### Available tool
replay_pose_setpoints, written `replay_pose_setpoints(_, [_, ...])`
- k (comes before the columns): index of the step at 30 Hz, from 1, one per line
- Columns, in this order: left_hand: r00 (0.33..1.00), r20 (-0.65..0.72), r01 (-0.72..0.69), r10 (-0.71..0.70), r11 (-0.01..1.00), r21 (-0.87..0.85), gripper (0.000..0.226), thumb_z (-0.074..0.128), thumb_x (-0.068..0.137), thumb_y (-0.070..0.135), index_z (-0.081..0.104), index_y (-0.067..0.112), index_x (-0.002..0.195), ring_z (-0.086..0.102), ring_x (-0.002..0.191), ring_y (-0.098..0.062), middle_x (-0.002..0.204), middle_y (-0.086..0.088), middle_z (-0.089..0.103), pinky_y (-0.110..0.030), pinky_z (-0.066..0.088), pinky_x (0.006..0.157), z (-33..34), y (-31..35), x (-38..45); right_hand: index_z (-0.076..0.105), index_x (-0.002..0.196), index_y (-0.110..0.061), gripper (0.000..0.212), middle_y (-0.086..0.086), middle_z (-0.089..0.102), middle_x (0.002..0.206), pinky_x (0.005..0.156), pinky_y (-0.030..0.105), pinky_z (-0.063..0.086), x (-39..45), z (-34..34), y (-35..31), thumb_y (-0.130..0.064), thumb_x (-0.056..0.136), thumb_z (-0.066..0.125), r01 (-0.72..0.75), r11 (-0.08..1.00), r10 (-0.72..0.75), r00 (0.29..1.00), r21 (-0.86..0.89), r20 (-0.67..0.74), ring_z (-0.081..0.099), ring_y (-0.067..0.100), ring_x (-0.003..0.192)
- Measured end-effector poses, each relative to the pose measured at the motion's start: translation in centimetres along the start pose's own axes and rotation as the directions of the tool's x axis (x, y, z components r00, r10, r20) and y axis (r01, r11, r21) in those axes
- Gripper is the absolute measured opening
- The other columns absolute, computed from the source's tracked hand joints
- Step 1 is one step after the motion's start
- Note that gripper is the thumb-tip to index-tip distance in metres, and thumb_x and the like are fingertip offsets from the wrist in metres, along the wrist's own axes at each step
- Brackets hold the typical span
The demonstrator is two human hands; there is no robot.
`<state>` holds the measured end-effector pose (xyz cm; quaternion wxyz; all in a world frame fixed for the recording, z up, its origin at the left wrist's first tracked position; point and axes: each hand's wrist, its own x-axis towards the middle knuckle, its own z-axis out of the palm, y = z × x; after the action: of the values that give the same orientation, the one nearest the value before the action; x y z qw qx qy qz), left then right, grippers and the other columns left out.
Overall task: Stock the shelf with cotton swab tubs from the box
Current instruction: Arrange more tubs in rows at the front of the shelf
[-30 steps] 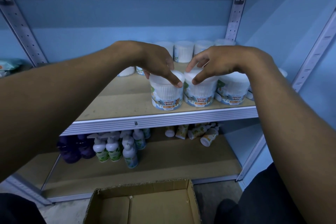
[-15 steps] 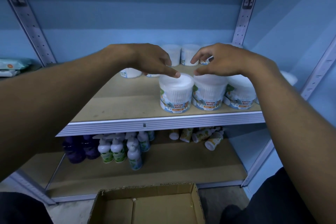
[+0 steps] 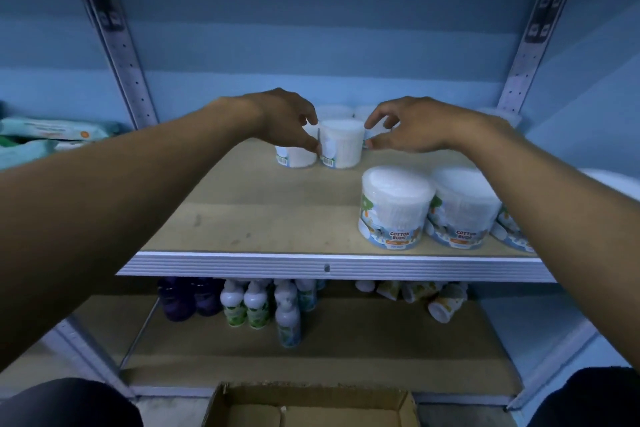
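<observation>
On the far left, beyond the upright, teal wipe packs (image 3: 52,135) lie stacked on a neighbouring shelf. Upper shelf (image 3: 242,218), wooden board with white front edge: mostly bare on its left half. Left hand (image 3: 287,123) reaches to the back of the board, fingers curled, thumb tip touching the left side of a cotton swab tub (image 3: 341,144) that stands upright there; a second tub (image 3: 296,156) sits just beside it on the left, partly hidden by the hand. Right hand (image 3: 412,130) mirrors this from the other side, fingers spread and bent, thumb at the tub's right edge. Grip of both hands is apart, bracketing the tub without closing on it. More tubs show behind, mostly hidden. Front right of the shelf: a row of tubs labelled COTTON BUDS (image 3: 396,208), touching one another, the rightmost covered by the right forearm. Lower shelf: purple bottles (image 3: 188,298), then green-labelled pump bottles (image 3: 256,305), then small containers lying tipped over (image 3: 443,305). Cardboard box (image 3: 311,406) sits open on the floor at bottom centre; no tubs show in the visible part.
</observation>
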<state>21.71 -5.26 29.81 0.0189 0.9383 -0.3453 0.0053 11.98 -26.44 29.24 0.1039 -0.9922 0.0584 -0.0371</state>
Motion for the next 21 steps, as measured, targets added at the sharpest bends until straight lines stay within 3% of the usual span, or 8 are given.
replay_pose_setpoints(4, [0.999,0.005,0.035,-0.035,0.999,-0.003,0.062,0.062,0.085,0.058,0.046,0.032,0.139,0.041,0.134,-0.017,0.144,0.01,0.046,-0.034,0.036,0.105,0.4,-1.6,1.6,0.053,0.132,-0.039,0.049,-0.007,0.051,0.138,0.089,0.03,0.039,3.2,0.4,-1.4,-0.055,0.087,0.065,-0.03,1.0,0.03,0.999,-0.008,0.019,0.051,0.019,0.122])
replay_pose_setpoints(7, [0.999,0.009,0.053,-0.053,0.999,-0.008,0.065,0.064,0.083,0.059,0.045,0.034,0.139,0.042,0.133,-0.018,0.145,0.008,0.045,-0.039,0.039,0.107,0.8,-2.9,3.1,0.05,0.136,-0.037,0.055,-0.003,0.05,0.142,0.094,0.032,0.04,5.8,1.1,-2.3,-0.055,0.087,0.066,-0.025,0.999,0.025,0.999,-0.026,0.02,0.05,0.02,0.125])
replay_pose_setpoints(14, [0.998,0.022,0.062,-0.062,0.998,-0.021,0.071,0.065,0.082,0.057,0.041,0.032,0.144,0.041,0.135,-0.021,0.148,0.003,0.04,-0.038,0.038,0.104,1.6,-4.8,6.7,0.047,0.137,-0.038,0.065,0.001,0.044,0.145,0.101,0.041,0.045,11.5,2.5,-2.9,-0.058,0.079,0.07,-0.028,0.999,0.03,0.999,-0.046,0.035,0.051,0.025,0.125])
replay_pose_setpoints(21, [0.999,0.034,0.042,-0.041,0.998,-0.045,0.071,0.066,0.084,0.053,0.04,0.029,0.146,0.044,0.132,-0.023,0.146,-0.001,0.042,-0.039,0.041,0.104,2.6,-5.0,9.5,0.052,0.135,-0.04,0.06,-0.001,0.046,0.148,0.106,0.039,0.042,14.4,3.8,-2.5,-0.057,0.08,0.07,-0.032,0.996,0.035,0.998,-0.084,0.044,0.047,0.023,0.131])
